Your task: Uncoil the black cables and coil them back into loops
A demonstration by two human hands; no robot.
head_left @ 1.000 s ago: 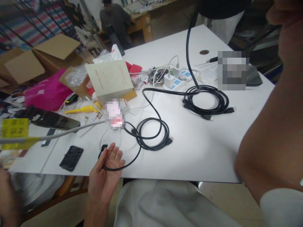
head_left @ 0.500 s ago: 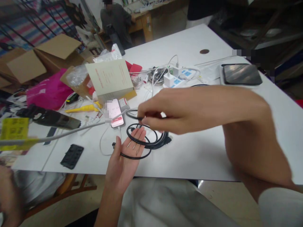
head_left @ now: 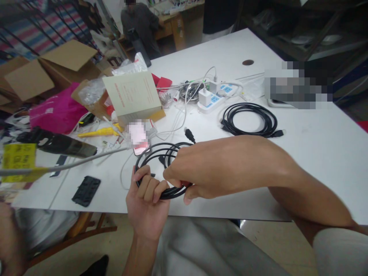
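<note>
A coil of black cable (head_left: 155, 148) hangs in loops between my two hands, just above the table's near edge. The curled fingers of my left hand (head_left: 148, 203) wrap round the coil's left side, with the palm turned up toward me. My right hand (head_left: 201, 168) grips the right side of the loops with thumb and fingers; its fingertips are partly hidden. A black plug (head_left: 189, 135) sticks up beyond the right hand. Farther right, a second coil of black cable (head_left: 274, 119) lies on the white table, its plug ends showing.
A white power strip (head_left: 211, 106) with chargers stands behind the coils. An open booklet (head_left: 132, 92), a phone (head_left: 141, 148), a dark bottle (head_left: 69, 143) and a black plastic piece (head_left: 86, 190) are to the left. A tagged grey cable (head_left: 86, 158) crosses the foreground. Another person (head_left: 140, 27) sits beyond.
My left hand has gone from open and palm up, with loops across it, to closed round the coil. My right hand has come down, uncovering the second coil.
</note>
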